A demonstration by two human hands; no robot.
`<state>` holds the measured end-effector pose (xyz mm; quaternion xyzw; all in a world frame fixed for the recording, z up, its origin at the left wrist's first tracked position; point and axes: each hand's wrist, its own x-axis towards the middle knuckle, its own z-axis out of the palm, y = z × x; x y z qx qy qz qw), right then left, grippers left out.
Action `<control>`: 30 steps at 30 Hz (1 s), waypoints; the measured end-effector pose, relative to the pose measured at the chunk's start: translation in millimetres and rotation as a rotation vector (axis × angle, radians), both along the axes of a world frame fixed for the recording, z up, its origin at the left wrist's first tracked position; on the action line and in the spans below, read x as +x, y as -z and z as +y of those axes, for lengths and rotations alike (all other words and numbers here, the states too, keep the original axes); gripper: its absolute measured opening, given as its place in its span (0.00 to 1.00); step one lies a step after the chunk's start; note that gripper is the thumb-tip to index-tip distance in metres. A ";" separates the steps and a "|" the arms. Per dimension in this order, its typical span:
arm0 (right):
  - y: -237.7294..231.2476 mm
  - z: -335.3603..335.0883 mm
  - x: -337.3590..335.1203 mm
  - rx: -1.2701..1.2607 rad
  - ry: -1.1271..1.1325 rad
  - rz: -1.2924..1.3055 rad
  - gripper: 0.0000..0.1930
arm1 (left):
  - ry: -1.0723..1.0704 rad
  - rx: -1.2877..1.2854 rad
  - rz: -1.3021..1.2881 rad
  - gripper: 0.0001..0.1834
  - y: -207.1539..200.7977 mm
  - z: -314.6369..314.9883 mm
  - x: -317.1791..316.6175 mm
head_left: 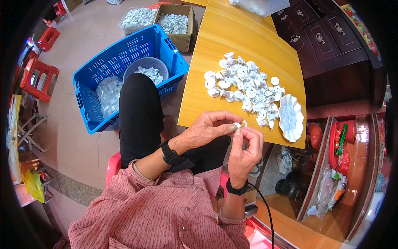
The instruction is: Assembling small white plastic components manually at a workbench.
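while both the left hand (207, 130) and right hand (245, 151) pinch one small white plastic part (237, 125) at the fingertips, grip looks slight. a slip could drop it off the table (232, 37) edge.

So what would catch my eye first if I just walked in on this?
Probably the two hands meeting over the lap, the left hand and right hand pinching one small white plastic piece between the fingertips. Just beyond, a heap of white plastic parts lies on the yellow table, and a bright blue crate sits on the floor to the left.
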<state>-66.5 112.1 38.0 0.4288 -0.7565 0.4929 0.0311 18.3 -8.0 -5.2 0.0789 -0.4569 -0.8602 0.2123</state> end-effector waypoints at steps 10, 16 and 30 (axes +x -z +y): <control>-3.2 -1.5 3.0 0.005 -0.015 0.054 0.05 | -0.031 0.008 -0.015 0.15 -1.1 1.1 0.1; -3.0 -1.5 3.0 0.003 -0.017 0.070 0.05 | -0.036 0.010 -0.008 0.14 1.2 1.6 -1.2; -32.1 11.3 12.6 -0.099 0.007 0.058 0.07 | -0.048 0.147 0.006 0.12 2.3 0.3 -2.1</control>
